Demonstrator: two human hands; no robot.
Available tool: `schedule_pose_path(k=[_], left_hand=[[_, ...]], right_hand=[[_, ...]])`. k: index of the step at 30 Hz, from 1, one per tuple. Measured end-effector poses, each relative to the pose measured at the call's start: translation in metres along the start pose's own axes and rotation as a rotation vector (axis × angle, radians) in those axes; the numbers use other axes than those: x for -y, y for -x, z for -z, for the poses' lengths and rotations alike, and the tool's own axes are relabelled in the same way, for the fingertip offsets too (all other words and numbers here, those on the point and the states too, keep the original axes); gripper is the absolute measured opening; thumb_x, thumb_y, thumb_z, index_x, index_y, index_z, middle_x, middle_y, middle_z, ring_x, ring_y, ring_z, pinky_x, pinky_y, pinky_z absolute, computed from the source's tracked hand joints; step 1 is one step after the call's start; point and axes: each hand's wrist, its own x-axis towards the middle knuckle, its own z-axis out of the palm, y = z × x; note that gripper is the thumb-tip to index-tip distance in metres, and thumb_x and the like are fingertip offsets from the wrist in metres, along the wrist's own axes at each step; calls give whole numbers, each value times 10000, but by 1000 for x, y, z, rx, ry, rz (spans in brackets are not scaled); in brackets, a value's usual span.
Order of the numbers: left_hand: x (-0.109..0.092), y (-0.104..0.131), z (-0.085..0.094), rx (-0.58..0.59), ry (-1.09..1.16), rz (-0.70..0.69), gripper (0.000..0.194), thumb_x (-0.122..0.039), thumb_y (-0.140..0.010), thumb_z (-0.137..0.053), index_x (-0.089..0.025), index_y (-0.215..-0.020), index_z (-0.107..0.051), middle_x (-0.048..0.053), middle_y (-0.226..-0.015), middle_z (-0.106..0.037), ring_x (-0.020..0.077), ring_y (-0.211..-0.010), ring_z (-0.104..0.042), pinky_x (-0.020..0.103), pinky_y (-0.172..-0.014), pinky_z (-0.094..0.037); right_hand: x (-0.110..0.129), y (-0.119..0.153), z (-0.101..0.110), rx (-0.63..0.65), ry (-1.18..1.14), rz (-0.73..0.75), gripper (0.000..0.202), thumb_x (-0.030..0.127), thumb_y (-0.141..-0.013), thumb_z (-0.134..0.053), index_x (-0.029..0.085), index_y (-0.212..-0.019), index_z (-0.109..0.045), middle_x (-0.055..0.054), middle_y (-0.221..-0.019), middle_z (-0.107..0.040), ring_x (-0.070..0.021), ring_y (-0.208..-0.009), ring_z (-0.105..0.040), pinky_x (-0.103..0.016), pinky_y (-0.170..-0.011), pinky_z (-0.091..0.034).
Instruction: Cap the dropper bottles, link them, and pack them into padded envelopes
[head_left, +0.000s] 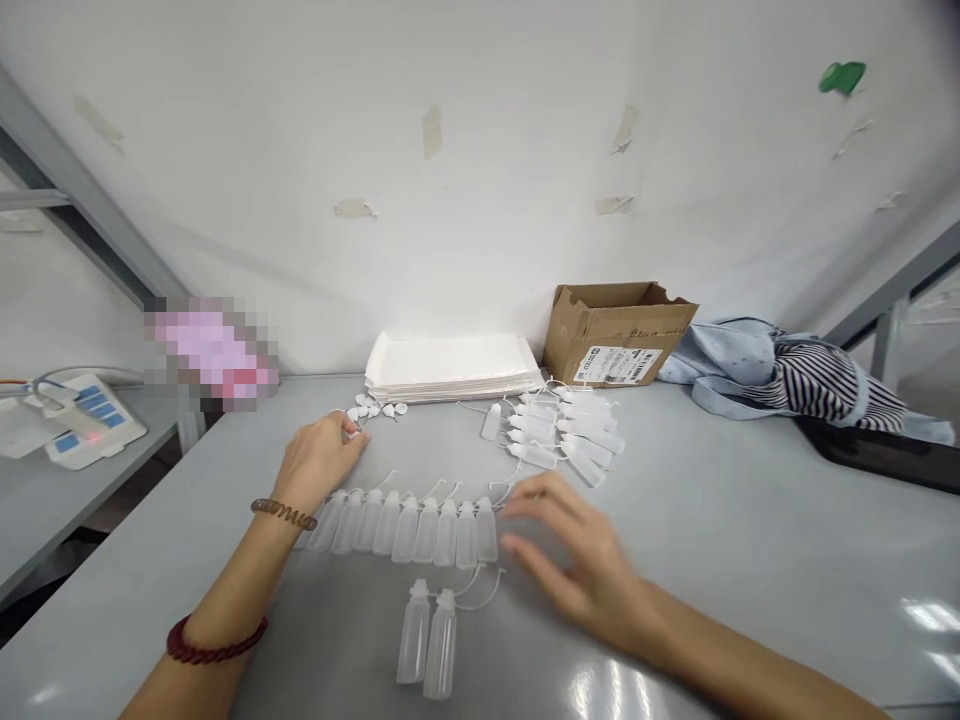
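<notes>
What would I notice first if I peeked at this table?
Probably the row of little see-through bottles lying side by side in the middle of the grey table, between the left hand and the right hand. Two more bottles lie nearer, another heap of bottles lies farther back, and a brown cardboard box stands against the white wall.

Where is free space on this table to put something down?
Bare table lies right of the right hand, below the box and clothes. Also the near-left corner beside the left hand. The middle is crowded with bottles.
</notes>
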Motion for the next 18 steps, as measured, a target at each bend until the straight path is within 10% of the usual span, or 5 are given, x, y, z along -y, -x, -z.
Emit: schedule_pose_path(k=[3,8,12,18], left_hand=[[-1,0,-3,0,-7,-18,238,-335,-800,-437,-178,-879,-598,99,-867,-711,300,-846,-647,333,-659,-452],[-3,3,-4,-1,-10,-32,239,-288,-779,-454,-160,-905,-613,100,-873,-710,290,-867,-646,323,-684,-459],[-3,4,-5,2,-6,-33,250,-274,-777,-460,-147,-926,-615,110,-891,-707,297,-874,-646,332,-689,-469],[-4,4,-6,7,-2,-39,227,-257,-767,-467,-145,-884,-626,131,-893,-700,311,-892,-641,356,-726,-476]], right_hand=[[17,8,-19,210,89,158,283,329,-889,-535,111,-1066,-564,-140,-1002,-598,-210,-882,-556,-329,-728,-499],[22,18,-49,64,268,372,481,459,-950,-323,66,-935,-601,-144,-849,-640,-228,-762,-552,-341,-620,-464],[21,23,-60,42,344,353,399,275,-976,-260,69,-955,-601,-131,-799,-650,-215,-700,-551,-322,-574,-443],[20,28,-66,41,306,347,499,456,-950,-331,33,-992,-592,-147,-820,-653,-224,-727,-557,-325,-613,-465]])
